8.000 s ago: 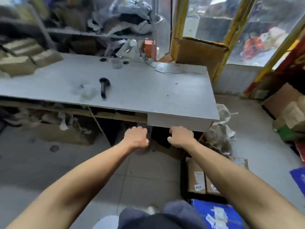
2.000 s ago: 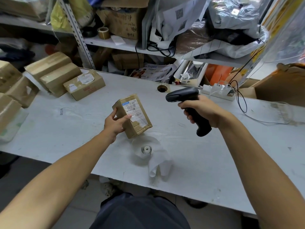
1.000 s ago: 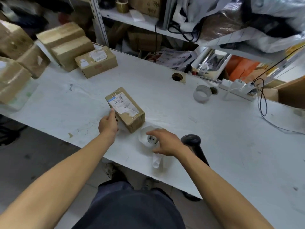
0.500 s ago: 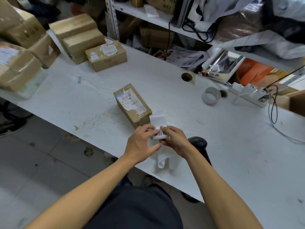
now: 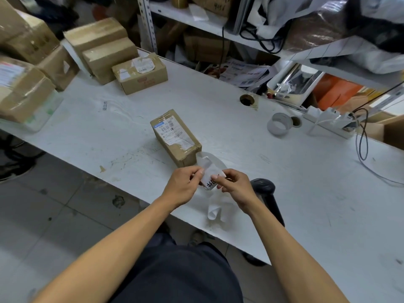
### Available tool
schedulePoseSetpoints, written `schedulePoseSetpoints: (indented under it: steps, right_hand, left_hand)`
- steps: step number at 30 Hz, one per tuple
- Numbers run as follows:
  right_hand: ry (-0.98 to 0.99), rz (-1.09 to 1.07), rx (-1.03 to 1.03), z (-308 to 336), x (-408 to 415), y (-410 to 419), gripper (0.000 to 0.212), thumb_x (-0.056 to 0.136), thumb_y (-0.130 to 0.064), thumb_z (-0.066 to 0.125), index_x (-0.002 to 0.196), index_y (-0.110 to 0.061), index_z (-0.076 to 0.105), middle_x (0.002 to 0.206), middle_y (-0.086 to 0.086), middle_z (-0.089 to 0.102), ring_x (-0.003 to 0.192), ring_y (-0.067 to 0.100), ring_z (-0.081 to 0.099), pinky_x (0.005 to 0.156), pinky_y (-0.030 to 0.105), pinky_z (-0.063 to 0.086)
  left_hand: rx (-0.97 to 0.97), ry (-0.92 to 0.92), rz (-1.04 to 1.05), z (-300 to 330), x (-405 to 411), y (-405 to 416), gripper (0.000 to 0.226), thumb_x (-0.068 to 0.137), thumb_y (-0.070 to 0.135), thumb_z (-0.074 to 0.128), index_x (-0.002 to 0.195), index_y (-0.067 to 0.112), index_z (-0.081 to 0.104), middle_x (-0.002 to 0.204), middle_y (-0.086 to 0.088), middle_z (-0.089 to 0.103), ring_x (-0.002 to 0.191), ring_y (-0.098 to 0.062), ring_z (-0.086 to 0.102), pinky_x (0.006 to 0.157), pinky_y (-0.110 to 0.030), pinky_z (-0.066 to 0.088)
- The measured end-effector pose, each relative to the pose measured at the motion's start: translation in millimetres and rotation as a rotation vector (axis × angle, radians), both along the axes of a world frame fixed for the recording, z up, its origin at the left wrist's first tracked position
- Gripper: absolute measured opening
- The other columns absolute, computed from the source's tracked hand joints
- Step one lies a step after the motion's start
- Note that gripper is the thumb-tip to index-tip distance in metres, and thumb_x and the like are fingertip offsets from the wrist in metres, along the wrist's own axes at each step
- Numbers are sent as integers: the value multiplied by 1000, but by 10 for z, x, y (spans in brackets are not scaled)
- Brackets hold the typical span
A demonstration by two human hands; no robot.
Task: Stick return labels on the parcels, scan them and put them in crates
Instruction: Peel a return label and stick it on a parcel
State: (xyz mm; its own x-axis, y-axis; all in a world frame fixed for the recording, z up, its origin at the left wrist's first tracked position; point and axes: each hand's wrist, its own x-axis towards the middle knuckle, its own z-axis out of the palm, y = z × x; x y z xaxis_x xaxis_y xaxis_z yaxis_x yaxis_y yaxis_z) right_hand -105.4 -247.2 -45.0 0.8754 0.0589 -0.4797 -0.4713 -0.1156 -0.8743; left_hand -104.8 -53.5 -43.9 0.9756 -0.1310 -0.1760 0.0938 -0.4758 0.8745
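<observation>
A small brown parcel point(image 5: 176, 137) with a white shipping label lies flat on the white table point(image 5: 240, 149), just beyond my hands. My left hand point(image 5: 184, 185) and my right hand point(image 5: 235, 185) both pinch a white return label point(image 5: 211, 178) with black print near the table's front edge. The label's backing strip point(image 5: 215, 207) curls down onto the table under my right hand. The black handheld scanner point(image 5: 267, 196) lies on the table to the right of my right wrist.
Several taped cardboard parcels point(image 5: 140, 72) are stacked at the table's far left. A tape roll point(image 5: 279, 126), a power strip point(image 5: 328, 119) and a loose cable point(image 5: 363, 141) lie at the back right. Cluttered metal shelves point(image 5: 196, 16) stand behind the table.
The scanner was set down on the table and the parcel laid flat. Both hands came together on the label strip, and the label has peeled further up from its backing.
</observation>
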Motion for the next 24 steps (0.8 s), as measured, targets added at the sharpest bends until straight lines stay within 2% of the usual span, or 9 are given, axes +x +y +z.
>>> schedulePoseSetpoints:
  steps: [3,6,9,11,13,15,18,20,24]
  right_hand:
    - [-66,-13,-114,-71,-29,5,22,81,-28,84,92,-14,71,84,3,73,72,7,65,64,21,51]
    - [-80,47,-402,-190,-54,43,25,77,-28,84,90,-21,65,84,-4,69,74,9,63,60,17,46]
    - [-110,135,-566,-294,-115,88,44,70,-34,85,103,-25,57,103,-7,58,90,13,58,66,17,40]
    - [-193,70,-542,-231,-166,143,62,67,-54,83,117,-33,52,114,-13,45,100,1,51,78,14,41]
    - [-230,-100,-362,-39,-119,263,57,74,-67,67,118,-33,56,115,-13,49,98,-2,52,83,20,45]
    - [-145,-143,-81,173,45,387,44,86,-56,55,116,-25,65,103,-6,64,83,4,57,74,26,45]
    - [67,98,232,465,333,566,34,96,-25,49,122,-14,66,92,5,73,85,19,64,66,27,47]
    - [98,201,237,580,488,674,32,95,-11,52,124,-13,66,97,9,73,88,23,67,69,28,51]
    - [3,130,56,649,773,867,35,90,6,63,116,-16,67,99,13,71,82,17,63,67,25,48]
  left_hand:
    - [-50,68,188,32,84,156,23,101,34,59,91,21,76,78,6,74,75,-4,70,79,-40,59]
    - [-96,91,286,118,156,349,29,96,42,66,80,20,76,73,4,75,73,-8,72,83,-39,60]
    - [-74,89,302,186,198,478,43,87,47,75,65,11,67,59,1,69,59,-11,68,72,-32,57]
    - [-66,101,290,200,246,541,52,80,49,80,56,11,55,48,3,57,50,-13,60,64,-31,51]
    - [-62,113,240,186,312,604,56,72,50,85,51,15,47,45,8,45,48,-10,47,58,-28,43]
    - [-70,114,169,177,388,659,58,64,53,87,50,16,45,46,8,42,47,-8,39,55,-24,38]
    - [-67,90,72,170,528,718,58,54,60,84,54,13,50,49,6,45,47,-6,39,52,-20,36]
    - [-52,69,39,165,647,780,55,56,57,86,56,14,52,49,11,48,47,-3,40,51,-18,37]
    - [-77,47,50,72,870,1018,43,64,45,93,77,18,63,57,8,52,53,-7,42,56,-26,40]
